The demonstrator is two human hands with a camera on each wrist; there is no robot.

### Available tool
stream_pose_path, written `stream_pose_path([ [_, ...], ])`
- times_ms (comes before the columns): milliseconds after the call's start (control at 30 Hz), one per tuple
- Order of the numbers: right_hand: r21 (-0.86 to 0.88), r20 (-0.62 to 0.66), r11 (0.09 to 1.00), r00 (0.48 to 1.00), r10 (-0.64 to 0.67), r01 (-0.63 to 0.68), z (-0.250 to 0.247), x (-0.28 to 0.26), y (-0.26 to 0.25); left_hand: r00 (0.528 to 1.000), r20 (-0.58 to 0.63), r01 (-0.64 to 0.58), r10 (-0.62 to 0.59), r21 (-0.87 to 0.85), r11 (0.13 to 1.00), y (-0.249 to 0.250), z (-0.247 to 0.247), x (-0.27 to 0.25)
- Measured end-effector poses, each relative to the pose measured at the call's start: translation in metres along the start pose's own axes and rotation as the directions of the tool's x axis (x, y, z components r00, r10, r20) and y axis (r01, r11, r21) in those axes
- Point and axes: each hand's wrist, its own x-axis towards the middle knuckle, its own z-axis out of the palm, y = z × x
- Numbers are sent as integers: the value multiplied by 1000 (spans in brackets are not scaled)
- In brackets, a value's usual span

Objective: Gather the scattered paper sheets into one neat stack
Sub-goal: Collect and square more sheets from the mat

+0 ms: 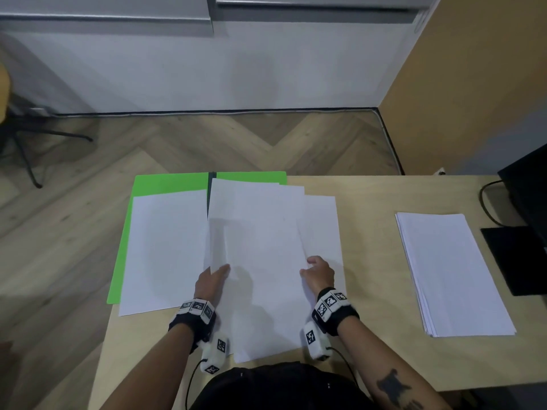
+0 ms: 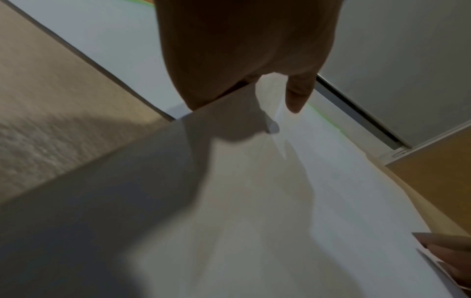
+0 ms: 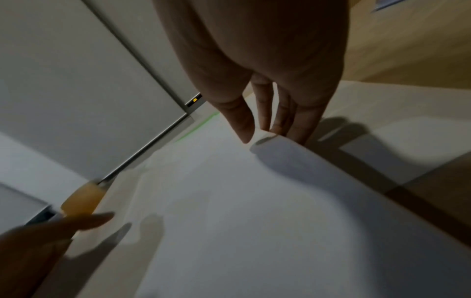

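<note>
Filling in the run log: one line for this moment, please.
left hand: grips sheets' left edge | right hand: grips right edge | spare stack: untouched

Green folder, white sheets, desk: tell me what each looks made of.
Green folder: probably thin card or plastic, flat even colour.
White sheets: plain matte paper; they bow where the hands lift the edges.
Desk: pale wood-look board, faint grain, possibly laminate.
</note>
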Motion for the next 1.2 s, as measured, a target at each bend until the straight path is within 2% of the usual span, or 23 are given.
stream_pose_path([
  [167,-185,79,970,986,-143,156,23,-10,0,1000,8,-13,12,94,996,-6,2,2],
  [233,-182,73,967,983,-167,178,25,-10,4,1000,-2,-25,26,113,993,-6,3,-1],
  [333,-88,92,981,982,-167,175,20,-4,8,998,0,-55,55,53,997,-4,3,-7],
  [433,23,94,986,982,-166,165,9,0,4,988,99,-111,121,-96,989,1,-5,-13],
  [500,211,111,968,980,-163,137,-6,-7,-4,962,177,-172,207,-194,966,10,-11,-22],
  [567,542,154,836,967,-202,89,-23,-20,-17,924,218,-259,314,-249,933,29,-15,-40],
  [633,703,141,705,952,-270,95,-44,-30,-31,896,214,-320,389,-295,900,50,-18,-51],
  [800,758,77,606,891,-448,239,-98,-64,-68,875,148,-375,461,-396,838,101,-23,-70],
  [867,772,28,558,862,-506,302,-113,-85,-81,844,139,-423,518,-422,802,118,-22,-82],
  [967,725,-87,503,787,-611,471,-130,-118,-99,790,139,-479,597,-466,744,137,-15,-111],
  [1100,689,-199,436,730,-654,579,-145,-151,-102,748,117,-517,653,-514,684,139,-8,-145],
  [1200,689,-208,411,706,-677,597,-148,-160,-83,728,101,-578,678,-442,686,126,-4,-146],
])
